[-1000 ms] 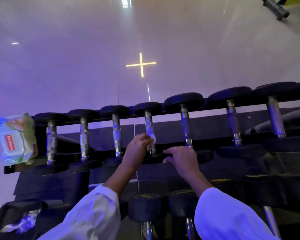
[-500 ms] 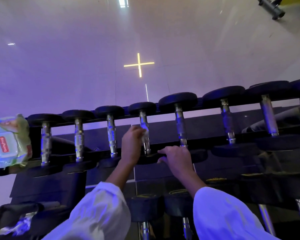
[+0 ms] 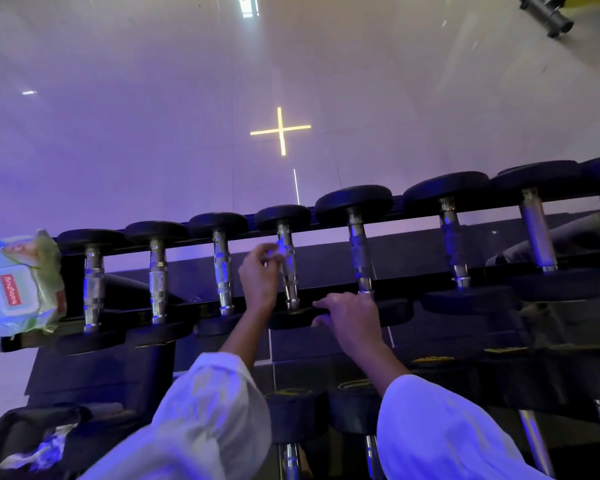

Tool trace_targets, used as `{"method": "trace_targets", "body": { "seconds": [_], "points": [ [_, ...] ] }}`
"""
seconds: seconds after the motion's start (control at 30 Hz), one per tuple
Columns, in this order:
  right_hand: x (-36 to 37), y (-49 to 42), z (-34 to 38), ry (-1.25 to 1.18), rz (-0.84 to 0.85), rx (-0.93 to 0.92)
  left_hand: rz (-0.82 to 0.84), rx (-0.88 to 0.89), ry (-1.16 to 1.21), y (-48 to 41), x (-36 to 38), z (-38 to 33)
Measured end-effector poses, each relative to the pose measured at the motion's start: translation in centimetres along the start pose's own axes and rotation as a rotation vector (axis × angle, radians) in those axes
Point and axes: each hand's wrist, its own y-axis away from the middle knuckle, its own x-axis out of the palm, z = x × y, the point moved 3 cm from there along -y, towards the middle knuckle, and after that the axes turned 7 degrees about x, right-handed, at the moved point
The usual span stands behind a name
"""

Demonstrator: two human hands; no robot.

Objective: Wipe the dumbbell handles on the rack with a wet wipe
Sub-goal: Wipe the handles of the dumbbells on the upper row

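Several black dumbbells with chrome handles lie side by side on the top tier of a dark rack. My left hand holds a small white wet wipe against the upper part of the fourth dumbbell's handle, fingers curled round the wipe. Just right of it, my right hand rests on that dumbbell's near black head, fingers bent over its edge. Both arms wear white sleeves.
A green-and-white wet wipe pack with a red label sits at the rack's left end. A dark bag holding crumpled wipes is at bottom left. More dumbbells fill the lower tier. Shiny floor lies beyond the rack.
My left hand has slid the wipe up the fourth handle, from near its lower end toward the upper part. My right hand has stayed on the near head.
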Motion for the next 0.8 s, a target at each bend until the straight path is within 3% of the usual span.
{"method": "trace_targets", "body": {
  "seconds": [0.13,0.3,0.37,0.53,0.73,0.8],
  "points": [
    [0.2,-0.2,0.0,0.0,-0.016,-0.012,0.031,-0.142,0.12,-2.8,1.4,0.5],
    [0.6,-0.3,-0.1,0.023,-0.047,-0.047,0.19,-0.363,0.283,2.4,0.6,4.3],
    [0.0,-0.4,0.2,0.074,-0.152,-0.034,0.192,-0.41,0.403,1.8,0.2,3.9],
    [0.5,-0.3,0.1,-0.02,-0.044,-0.037,0.066,-0.287,0.491,-2.9,0.9,1.1],
    [0.5,-0.7,0.6,0.056,-0.152,0.006,0.214,-0.331,0.336,2.6,-0.1,4.4],
    [0.2,-0.5,0.7,0.076,-0.216,0.033,0.145,-0.276,0.311,2.0,-0.2,3.7]
  ]
}}
